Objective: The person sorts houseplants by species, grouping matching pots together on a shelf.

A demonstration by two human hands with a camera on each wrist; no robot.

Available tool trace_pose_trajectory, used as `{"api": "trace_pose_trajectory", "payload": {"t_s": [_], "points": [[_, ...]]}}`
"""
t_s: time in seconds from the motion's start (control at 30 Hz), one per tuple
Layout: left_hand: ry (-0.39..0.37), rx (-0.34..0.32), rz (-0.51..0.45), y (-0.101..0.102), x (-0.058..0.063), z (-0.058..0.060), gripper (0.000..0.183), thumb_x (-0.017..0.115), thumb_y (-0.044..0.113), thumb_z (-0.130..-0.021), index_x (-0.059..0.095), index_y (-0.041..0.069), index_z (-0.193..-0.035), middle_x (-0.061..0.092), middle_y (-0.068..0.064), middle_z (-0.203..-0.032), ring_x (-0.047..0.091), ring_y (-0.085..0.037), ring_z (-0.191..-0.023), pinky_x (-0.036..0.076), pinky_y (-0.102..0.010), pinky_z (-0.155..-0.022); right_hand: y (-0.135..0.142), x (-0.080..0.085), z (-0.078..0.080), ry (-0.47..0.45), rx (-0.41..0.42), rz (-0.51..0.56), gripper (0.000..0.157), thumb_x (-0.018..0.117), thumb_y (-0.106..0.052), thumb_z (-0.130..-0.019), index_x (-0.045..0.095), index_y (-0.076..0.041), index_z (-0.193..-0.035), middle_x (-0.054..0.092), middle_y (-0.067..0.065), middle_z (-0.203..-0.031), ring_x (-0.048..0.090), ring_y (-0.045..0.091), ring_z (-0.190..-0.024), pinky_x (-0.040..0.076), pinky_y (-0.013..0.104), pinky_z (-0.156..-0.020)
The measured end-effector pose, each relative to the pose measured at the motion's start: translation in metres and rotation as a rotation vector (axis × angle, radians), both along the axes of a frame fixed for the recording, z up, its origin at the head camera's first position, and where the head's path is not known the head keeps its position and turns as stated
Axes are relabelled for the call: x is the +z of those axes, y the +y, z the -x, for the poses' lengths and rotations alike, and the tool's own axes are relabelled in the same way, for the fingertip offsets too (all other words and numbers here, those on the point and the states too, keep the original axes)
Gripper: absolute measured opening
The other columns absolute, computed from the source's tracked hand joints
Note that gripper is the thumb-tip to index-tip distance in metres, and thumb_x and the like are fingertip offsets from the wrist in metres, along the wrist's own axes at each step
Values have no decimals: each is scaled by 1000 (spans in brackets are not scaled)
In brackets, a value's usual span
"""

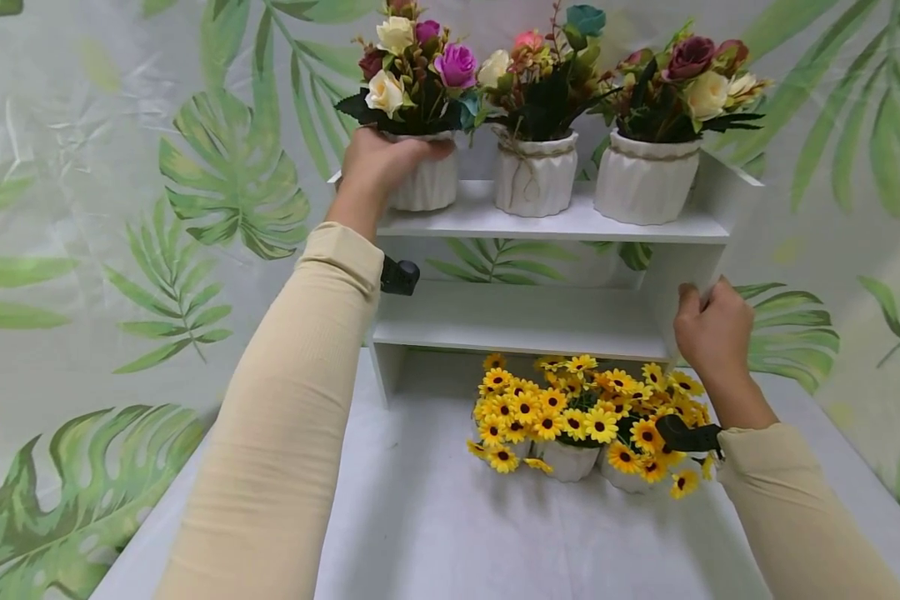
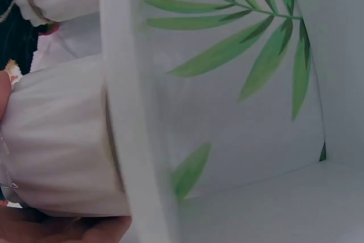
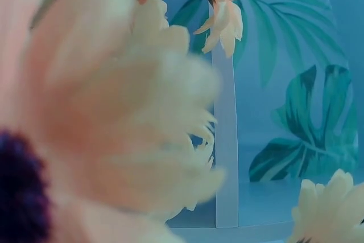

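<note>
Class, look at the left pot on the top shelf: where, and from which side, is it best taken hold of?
Probably round the white body of the left pot, high up under the leaves, coming from its left and front. Its flowers spread over the rim, the middle pot stands close on the right, and no pot stands on its left.
</note>
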State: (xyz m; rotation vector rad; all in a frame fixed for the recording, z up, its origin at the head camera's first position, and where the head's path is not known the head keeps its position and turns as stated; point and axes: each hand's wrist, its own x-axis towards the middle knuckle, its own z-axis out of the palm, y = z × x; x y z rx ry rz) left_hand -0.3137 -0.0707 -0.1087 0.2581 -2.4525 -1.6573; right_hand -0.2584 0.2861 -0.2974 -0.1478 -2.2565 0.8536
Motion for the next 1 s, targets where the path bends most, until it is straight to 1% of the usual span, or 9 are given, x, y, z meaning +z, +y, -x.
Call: {"api": "trace_pose_trajectory", "payload": {"t_s": [0.1,0.23,0.33,0.43,0.57,0.7,0.77,0.87,1.0], "points": [[15,-6,35,-3,-6,3,94,87,47,-71,39,31,-150,44,10,-154,42,-6,-140,30,-22,-119,-1,0,1,-16,7,8,39,41,-23,-103,57,13,-103,63,36,-92,63,51,-86,33,30,-50],[48,-23,50,-5,-14,8,94,86,47,-72,39,28,-151,46,8,-154,43,-7,-139,32,-21,-117,-2,-1,1,-17,9,18,38,42,-22,-103,56,12,-100,61,34,-88,61,48,-81,32,29,-48],[62,-47,18,-7,-17,11,91,85,44,-73,40,27,-150,47,7,-152,44,-8,-137,32,-21,-117,-3,-2,2,0,9,6,36,43,-21,-102,56,12,-96,60,34,-83,60,47,-76,31,29,-46],[77,-95,-19,-8,-18,11,89,84,40,-76,38,26,-150,46,6,-153,44,-8,-137,31,-21,-118,-4,-1,2,28,5,-9,35,44,-21,-102,57,11,-93,60,35,-82,61,48,-74,29,27,-45],[112,-157,-47,-5,-20,13,90,83,37,-78,33,24,-152,43,5,-155,42,-9,-140,30,-21,-119,-2,0,3,37,-5,-8,37,44,-20,-102,59,13,-98,64,38,-90,63,52,-82,29,24,-48],[139,-189,-80,-1,-24,15,95,83,37,-78,28,24,-154,40,4,-157,40,-10,-142,29,-22,-120,0,2,2,11,-6,11,39,42,-20,-102,59,15,-104,65,39,-99,64,55,-91,32,25,-52],[136,-190,-95,0,-25,16,97,83,37,-79,25,24,-156,38,3,-158,39,-11,-143,28,-23,-121,0,2,1,8,1,17,39,42,-20,-102,59,15,-103,64,39,-97,64,54,-89,33,27,-52],[123,-183,-98,0,-27,18,101,82,38,-79,19,24,-157,33,2,-161,37,-12,-145,26,-24,-122,-1,2,1,15,4,11,37,43,-20,-102,58,13,-96,63,37,-90,62,51,-82,32,29,-51],[128,-197,-113,0,-30,19,104,80,38,-81,13,23,-159,27,2,-164,31,-12,-148,23,-24,-123,-2,0,1,33,-1,3,35,44,-19,-102,56,11,-90,60,36,-82,60,48,-75,31,28,-49]]}}
